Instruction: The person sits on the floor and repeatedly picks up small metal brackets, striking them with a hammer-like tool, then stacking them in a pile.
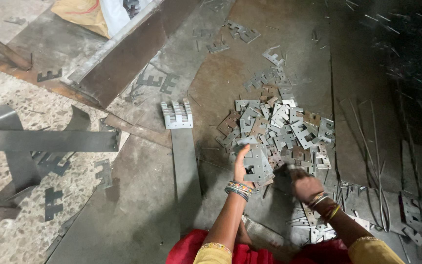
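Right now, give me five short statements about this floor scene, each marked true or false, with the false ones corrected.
1. The left hand holds a small stack of flat metal pieces. True.
2. The loose pile of stampings lies on a wooden bench. False: it lies on a metal sheet on the floor.
3. A neat stack of comb-shaped pieces sits left of the pile. True.
4. Both wrists are bare. False: each wears bangles.
5. The right hand rests on the neat stack. False: it is at the pile's near edge, blurred.
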